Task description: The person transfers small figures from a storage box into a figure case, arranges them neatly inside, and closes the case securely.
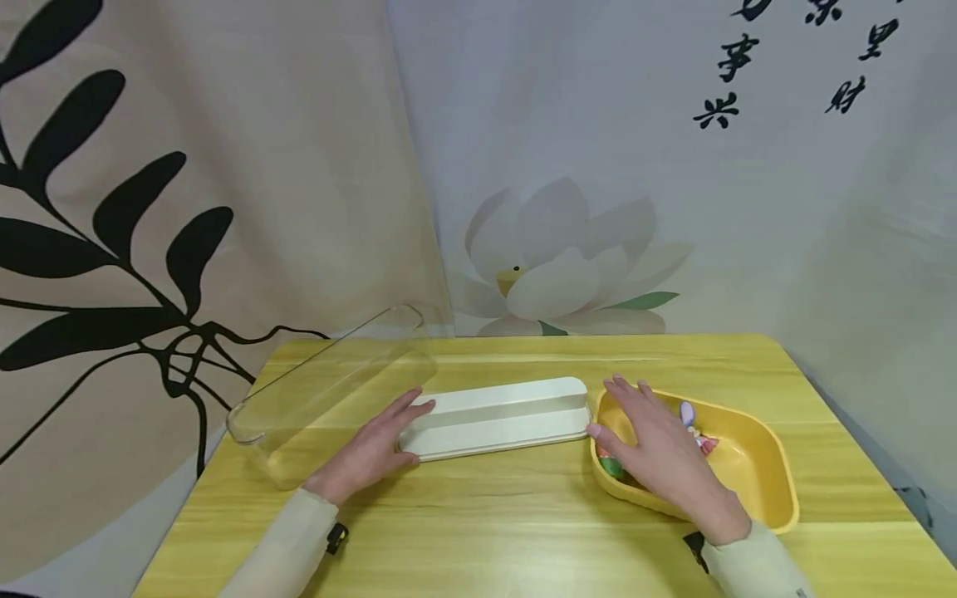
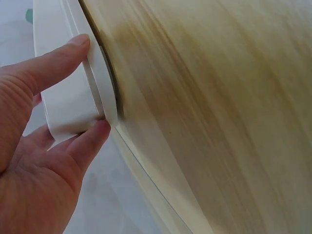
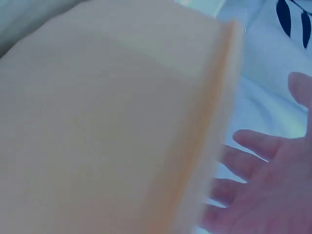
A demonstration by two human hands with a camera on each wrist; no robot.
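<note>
A long white stepped plastic base [image 1: 501,415] lies across the middle of the table. My left hand [image 1: 377,444] is at its left end. In the left wrist view, the thumb of that hand [image 2: 48,185] rests on the long edge while the fingers curl against the end of the base [image 2: 68,109]. Over the left side of a yellow bin [image 1: 755,465] hovers my right hand [image 1: 661,448], fingers spread and holding nothing. Inside the bin are a small purple-eared figurine [image 1: 688,414] and a red-and-green piece [image 1: 611,467], partly covered by the hand.
A clear plastic cover [image 1: 336,394] sits tilted at the table's left, close behind my left hand. The wood-grain table [image 1: 486,531] ends at a printed curtain [image 1: 583,124] behind. A blurred pale surface with an orange edge [image 3: 204,131] fills much of the right wrist view.
</note>
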